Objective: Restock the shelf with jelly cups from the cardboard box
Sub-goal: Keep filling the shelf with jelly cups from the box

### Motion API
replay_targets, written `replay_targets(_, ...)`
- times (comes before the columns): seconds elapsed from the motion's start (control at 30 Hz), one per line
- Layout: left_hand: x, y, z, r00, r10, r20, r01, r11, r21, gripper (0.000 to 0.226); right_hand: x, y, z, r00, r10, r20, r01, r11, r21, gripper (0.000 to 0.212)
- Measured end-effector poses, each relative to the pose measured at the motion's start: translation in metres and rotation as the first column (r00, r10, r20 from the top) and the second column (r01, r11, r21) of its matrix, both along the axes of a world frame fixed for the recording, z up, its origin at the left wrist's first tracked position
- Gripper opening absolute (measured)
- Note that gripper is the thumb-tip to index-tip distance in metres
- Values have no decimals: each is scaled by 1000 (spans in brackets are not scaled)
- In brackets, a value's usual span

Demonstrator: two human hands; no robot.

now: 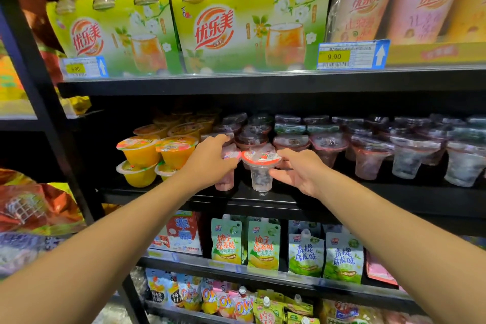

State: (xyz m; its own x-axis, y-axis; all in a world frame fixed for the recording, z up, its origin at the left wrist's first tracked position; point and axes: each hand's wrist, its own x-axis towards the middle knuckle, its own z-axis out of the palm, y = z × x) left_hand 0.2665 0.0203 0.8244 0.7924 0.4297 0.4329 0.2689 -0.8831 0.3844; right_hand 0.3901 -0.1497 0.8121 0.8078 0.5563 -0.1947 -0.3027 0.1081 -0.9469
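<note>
The green drink boxes (pixel 252 26) read "优乐美". Two price tags (pixel 352 55) show "9.90". Green pouches (pixel 226 242) below read "柚子绿茶味".

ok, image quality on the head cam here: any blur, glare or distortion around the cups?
Head view: wide-angle bowing bends the shelf edge and frame corners; the red-lidded jelly cup between left hand and right hand is sharp; wrapped cups at right look soft and dim under the shelf; glare on the price tag.

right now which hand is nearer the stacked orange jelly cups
Left. The left hand grips a pink jelly cup just right of the orange jelly cups. The right hand is farther right, beyond the red-lidded jelly cup it holds.
</note>
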Motion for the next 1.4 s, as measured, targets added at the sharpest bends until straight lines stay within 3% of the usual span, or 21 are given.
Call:
replay_targets(0.27, -14, -7, -9, 1000, -28, 13, 27, 1000, 15, 77, -8, -10, 2, 999, 34, 30, -31, 996, -82, 18)
replay_targets(0.43, -44, -16, -20, 989, -47, 138, 34, 995, 92, 64, -20, -18, 1, 1000, -5, 24, 7, 997, -82, 26)
replay_targets(0.6, -82, -21, -46, 976, -45, 215, 14, 990, 143, 54, -41, -31, -8, 989, -88, 123, 103, 987, -124, 27)
replay_targets(0.77, -110, -27, -76, 997, -46, 68, 42, 998, 56, 55, -82, -37, -23, 950, -80, 301, 132, 978, -160, 15)
replay_targets(0.9, -125, -33, -98, 996, -91, -19, 91, 996, -23, 56, -115, -35, -46, 842, 21, 539, 139, 957, -254, 17)
replay_targets(1.03, -144, -40, -123, 992, -100, -79, 94, 992, -80, 56, -144, -37, -76, 660, 215, 720, 127, 912, -389, 27)
replay_targets(1.23, -161, -46, -160, 987, -77, -142, 55, 986, -157, 59, -164, -40, -122, 508, 465, 725, 107, 801, -589, 42)
replay_targets(1.4, -164, -56, -191, 980, -34, -196, -4, 981, -192, 62, -161, -37, -165, 395, 583, 710, 62, 754, -653, 52)
